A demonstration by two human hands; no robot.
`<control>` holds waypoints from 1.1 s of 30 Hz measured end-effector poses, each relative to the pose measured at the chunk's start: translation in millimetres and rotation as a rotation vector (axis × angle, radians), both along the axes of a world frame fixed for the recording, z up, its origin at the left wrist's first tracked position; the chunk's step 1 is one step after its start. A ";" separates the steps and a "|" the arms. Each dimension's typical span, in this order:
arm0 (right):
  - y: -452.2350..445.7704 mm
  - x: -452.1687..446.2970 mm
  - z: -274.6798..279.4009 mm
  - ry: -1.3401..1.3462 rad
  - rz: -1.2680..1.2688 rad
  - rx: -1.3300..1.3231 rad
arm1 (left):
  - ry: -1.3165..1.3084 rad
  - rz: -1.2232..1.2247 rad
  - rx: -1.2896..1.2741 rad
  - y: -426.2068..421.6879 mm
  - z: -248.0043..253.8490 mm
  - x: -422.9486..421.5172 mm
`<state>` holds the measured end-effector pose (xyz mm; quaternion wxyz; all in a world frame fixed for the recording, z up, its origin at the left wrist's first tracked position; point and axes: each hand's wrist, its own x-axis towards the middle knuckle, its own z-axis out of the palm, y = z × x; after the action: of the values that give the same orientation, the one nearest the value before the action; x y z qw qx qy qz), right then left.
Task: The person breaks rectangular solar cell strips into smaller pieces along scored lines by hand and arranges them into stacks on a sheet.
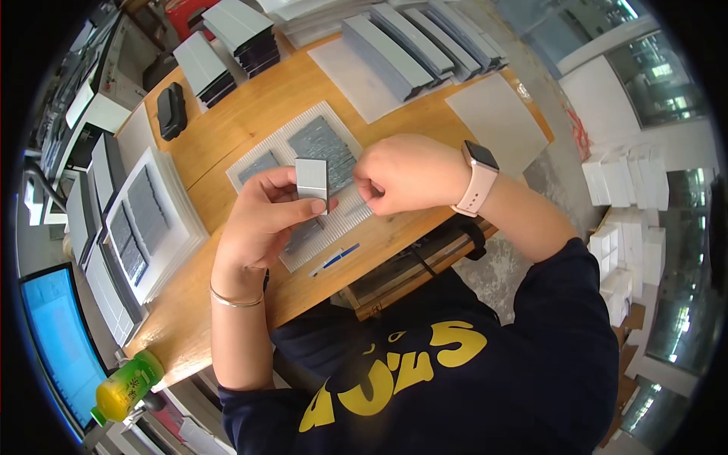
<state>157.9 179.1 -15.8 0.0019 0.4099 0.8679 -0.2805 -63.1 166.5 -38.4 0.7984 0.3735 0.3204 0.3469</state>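
Between the thumb and fingers of my left hand [269, 208] is a small flat grey rectangular piece [312, 178], held upright with a thin line across it. My right hand [406, 176] is just to its right, apart from the piece, with its fingers curled into a pinch. Whether anything small sits in that pinch is hidden. Below both hands lies a white ribbed sheet [341, 226] carrying dark grey, streaky rectangular pieces [322, 140], partly covered by my hands. A blue-and-white pen [336, 259] rests on the wooden table [227, 303] near the front edge.
Stacked grey strips [388, 57] line the back, with more stacks [239, 34] at back left. A black case [171, 111] stands near white sheets [171, 250] on the left. A green-capped bottle [129, 387] and a monitor [61, 341] are at lower left.
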 end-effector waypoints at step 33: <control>-16.0 -66.8 50.3 0.417 -0.060 0.796 | -0.137 0.330 0.147 -0.3 10.0 2.7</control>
<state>91.1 163.1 34.5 -0.3392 0.3385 0.8777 -0.0015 -60.4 166.2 -28.3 0.7212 0.3488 0.2958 0.5204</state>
